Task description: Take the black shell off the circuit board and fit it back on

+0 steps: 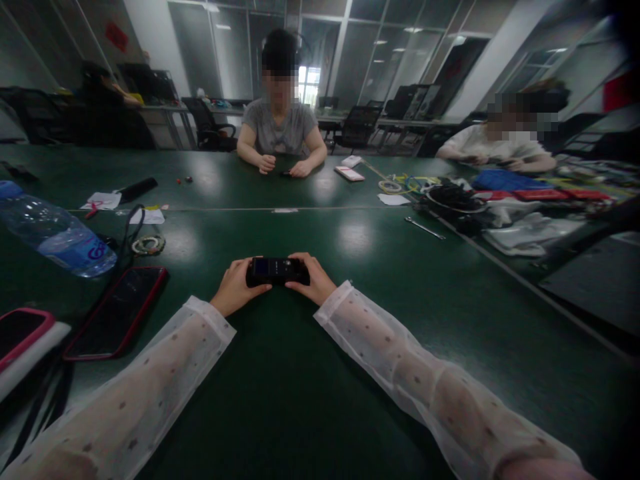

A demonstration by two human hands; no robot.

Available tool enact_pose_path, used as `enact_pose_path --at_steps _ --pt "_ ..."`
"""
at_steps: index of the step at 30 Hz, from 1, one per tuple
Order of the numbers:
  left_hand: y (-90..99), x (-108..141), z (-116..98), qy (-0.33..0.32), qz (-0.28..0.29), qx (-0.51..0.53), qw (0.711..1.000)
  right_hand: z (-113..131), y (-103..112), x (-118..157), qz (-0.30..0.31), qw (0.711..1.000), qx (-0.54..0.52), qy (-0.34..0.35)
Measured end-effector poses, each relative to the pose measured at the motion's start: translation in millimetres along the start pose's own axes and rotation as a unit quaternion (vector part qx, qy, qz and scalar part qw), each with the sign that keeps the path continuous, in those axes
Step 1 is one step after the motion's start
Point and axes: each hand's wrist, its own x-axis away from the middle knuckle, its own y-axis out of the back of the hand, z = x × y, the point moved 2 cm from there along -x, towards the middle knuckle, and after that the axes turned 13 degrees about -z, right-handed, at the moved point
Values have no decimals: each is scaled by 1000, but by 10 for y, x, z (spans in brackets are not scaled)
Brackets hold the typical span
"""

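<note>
A small black device (278, 270) with a dark screen and small buttons lies level between my hands, just above or on the green table (280, 373). My left hand (237, 287) grips its left end, thumb along the near edge and fingers behind. At the right end, my right hand (314, 280) holds it the same way, thumb in front. Sheer white dotted sleeves cover both forearms. Whether the device touches the tabletop cannot be made out.
At the left are a water bottle (65, 233), a red-edged phone (117, 313), a pink-edged phone (23, 330) and a bracelet (148, 245). A wrench (425, 228) and piled cables (455, 197) are at the right. Two people sit across the table.
</note>
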Motion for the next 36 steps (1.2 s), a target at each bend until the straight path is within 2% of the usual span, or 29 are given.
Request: enact_pose_path --at_steps 9,22,36 --pt "11 2 -16 13 -1 4 1000 -25 -16 3 -3 1000 -3 -6" --pt "-15 -9 18 -17 -11 5 1000 -26 -17 -2 -5 1000 -3 3" --pt "-15 3 19 -9 -9 -4 1000 3 6 5 1 1000 -4 -3"
